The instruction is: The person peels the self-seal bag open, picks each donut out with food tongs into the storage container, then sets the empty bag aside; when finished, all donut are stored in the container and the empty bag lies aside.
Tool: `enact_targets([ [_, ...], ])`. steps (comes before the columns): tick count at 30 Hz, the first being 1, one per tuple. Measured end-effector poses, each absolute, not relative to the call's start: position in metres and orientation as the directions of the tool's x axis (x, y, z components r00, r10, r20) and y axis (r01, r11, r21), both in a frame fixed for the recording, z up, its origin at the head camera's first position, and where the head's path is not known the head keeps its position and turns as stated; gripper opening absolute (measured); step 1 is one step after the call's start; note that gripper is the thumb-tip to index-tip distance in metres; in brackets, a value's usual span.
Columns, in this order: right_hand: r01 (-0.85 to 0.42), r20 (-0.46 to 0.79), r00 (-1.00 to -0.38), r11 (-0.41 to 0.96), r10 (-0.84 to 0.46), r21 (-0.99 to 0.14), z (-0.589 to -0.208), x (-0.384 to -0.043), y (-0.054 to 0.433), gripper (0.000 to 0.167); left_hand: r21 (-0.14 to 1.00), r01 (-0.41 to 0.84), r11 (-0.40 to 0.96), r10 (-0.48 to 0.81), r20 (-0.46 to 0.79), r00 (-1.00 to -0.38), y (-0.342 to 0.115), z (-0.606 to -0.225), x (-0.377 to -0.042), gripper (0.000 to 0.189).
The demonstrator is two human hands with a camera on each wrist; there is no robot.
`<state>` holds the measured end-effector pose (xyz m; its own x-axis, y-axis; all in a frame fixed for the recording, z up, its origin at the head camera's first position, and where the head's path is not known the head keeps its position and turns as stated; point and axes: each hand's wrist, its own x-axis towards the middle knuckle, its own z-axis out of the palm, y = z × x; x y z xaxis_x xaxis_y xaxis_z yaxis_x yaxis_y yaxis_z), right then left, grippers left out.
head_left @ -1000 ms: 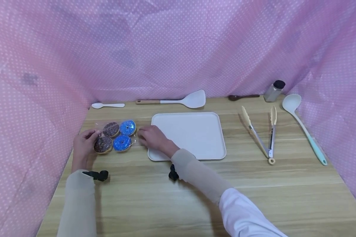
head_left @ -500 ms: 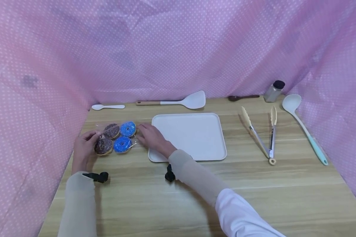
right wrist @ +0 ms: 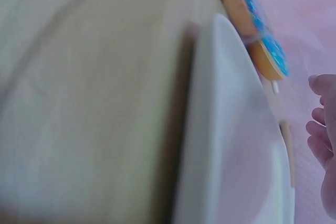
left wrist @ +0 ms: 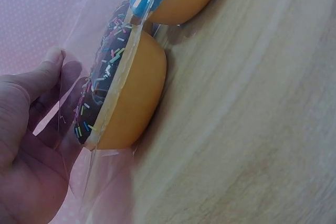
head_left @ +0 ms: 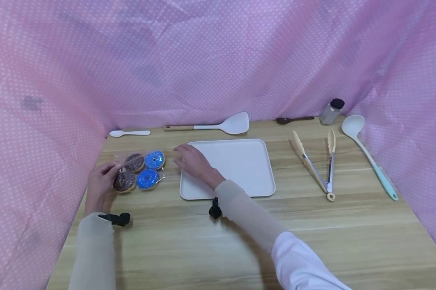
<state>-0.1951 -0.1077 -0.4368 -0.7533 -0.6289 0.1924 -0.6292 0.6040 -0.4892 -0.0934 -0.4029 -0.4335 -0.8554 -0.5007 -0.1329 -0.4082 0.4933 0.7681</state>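
Note:
Two chocolate doughnuts (head_left: 125,180) with sprinkles and two blue doughnuts (head_left: 148,179) lie together in a clear plastic bag (left wrist: 107,179) on the left of the table. My left hand (head_left: 99,185) pinches the bag's left edge between thumb and fingertips, beside the nearer chocolate doughnut; the left wrist view shows the film between them. My right hand (head_left: 197,163), its fingers loosely extended and holding nothing, is over the left side of a white rectangular tray (head_left: 236,173). In the head view a gap separates its fingertips from the bag.
Along the back lie a small white spoon (head_left: 131,133), a white spatula (head_left: 236,124), a dark spoon (head_left: 294,119) and a black-capped jar (head_left: 330,114). To the right are spread tongs (head_left: 329,171) and a ladle (head_left: 370,161). Pink dotted cloth (head_left: 218,60) encloses the table.
My right hand has drawn away from the bag's right edge, moving right over the tray with its fingers spreading. The left hand keeps its pinch on the bag.

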Motion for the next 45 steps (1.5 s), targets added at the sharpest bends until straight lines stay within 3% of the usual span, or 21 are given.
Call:
enact_targets([
  [12, -0.519, 0.255, -0.845, 0.607, -0.47, -0.601, -0.433, -0.225, -0.032, 0.042, 0.776, -0.339, 0.533, -0.482, -0.052, -0.875, -0.405, -0.436, -0.096, 0.046],
  [24, -0.447, 0.372, -0.892, 0.62, -0.257, -0.644, -0.445, -0.242, 0.076, 0.039, 0.728, -0.41, 0.55, -0.483, -0.123, -0.867, -0.406, -0.434, -0.094, 0.054],
  [38, -0.318, 0.375, -0.924, 0.69, -0.072, -0.651, -0.439, -0.231, 0.174, 0.051, 0.733, -0.382, 0.562, -0.473, -0.094, -0.876, -0.406, -0.434, -0.089, 0.053],
  [45, -0.133, 0.238, -0.971, 0.76, 0.029, -0.637, -0.436, -0.217, 0.221, 0.07, 0.743, -0.387, 0.546, -0.473, -0.108, -0.874, -0.406, -0.436, -0.092, 0.052],
])
